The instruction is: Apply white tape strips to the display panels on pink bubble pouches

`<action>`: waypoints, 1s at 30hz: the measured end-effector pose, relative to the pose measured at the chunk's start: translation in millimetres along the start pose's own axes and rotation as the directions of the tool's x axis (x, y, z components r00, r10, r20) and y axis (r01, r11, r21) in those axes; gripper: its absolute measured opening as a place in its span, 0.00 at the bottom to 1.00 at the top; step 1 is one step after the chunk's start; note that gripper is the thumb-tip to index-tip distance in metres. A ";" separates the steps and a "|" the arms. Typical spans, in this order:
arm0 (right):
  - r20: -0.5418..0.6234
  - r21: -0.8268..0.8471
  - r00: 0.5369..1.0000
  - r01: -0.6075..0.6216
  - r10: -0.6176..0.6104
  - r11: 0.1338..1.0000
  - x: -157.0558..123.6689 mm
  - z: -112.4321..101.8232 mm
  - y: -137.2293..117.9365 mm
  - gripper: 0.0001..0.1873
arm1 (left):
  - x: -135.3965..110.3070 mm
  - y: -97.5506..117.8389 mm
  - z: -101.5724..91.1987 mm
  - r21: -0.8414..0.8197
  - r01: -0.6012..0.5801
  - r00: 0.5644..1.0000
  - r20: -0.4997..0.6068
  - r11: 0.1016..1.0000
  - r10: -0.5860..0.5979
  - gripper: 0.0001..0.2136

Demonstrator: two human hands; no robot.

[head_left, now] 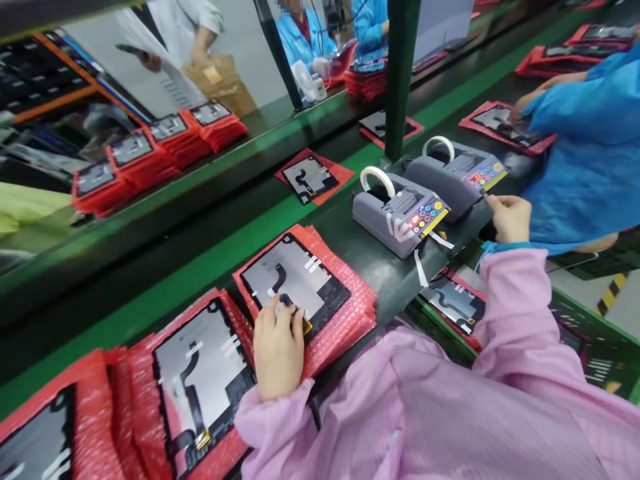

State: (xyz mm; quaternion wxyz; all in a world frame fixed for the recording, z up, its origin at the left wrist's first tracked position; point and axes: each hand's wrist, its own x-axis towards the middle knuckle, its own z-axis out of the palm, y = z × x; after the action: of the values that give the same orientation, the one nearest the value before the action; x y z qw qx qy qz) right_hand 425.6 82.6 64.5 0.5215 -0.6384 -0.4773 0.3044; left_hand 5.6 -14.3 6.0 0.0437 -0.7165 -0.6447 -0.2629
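My left hand [278,348] rests on a tablet screen panel [303,270], its bent fingers slightly apart over the black flex cable near the gold connector. Silver-backed, with a black edge and white tape pieces, this panel lies on a stack of red bubble-wrap pouches [345,313]. Out to the right, my right hand [511,219] has thumb and forefinger pinched at the mouth of the farther tape dispenser [457,173], apparently on a short tape end mostly hidden by the fingers. Beside it stands the nearer tape dispenser [395,210], white strips hanging at its front.
More panels on red pouches lie to the left, including a nearby panel [203,380]. Another panel [310,177] sits on the green belt. A green crate [600,333] stands lower right. A co-worker's blue sleeve [585,100] is close on the right. A green post [400,80] rises behind the dispensers.
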 end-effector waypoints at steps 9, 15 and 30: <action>-0.114 0.008 0.979 0.173 -0.171 0.985 -41.6 45.2 -44.2 0.08 | 14.8 -5.1 5.6 0.005 -0.024 0.992 0.121 1.000 0.024 0.19; 0.791 0.009 0.539 0.461 -0.289 0.887 -39.8 221.3 -100.3 0.09 | 27.9 -2.2 7.2 0.112 0.019 0.981 0.190 0.993 -0.040 0.21; 0.954 -0.171 0.292 0.715 -0.068 0.678 -15.2 355.1 -75.6 0.07 | 47.0 -5.8 -6.5 0.064 0.086 0.939 0.327 0.994 -0.102 0.23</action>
State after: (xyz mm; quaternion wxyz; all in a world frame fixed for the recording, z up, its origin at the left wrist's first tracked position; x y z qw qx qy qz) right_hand 83.3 201.8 39.0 0.0198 -0.3456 -0.8937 0.2854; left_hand -0.6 26.4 30.3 -0.0600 -0.7174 -0.6827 -0.1254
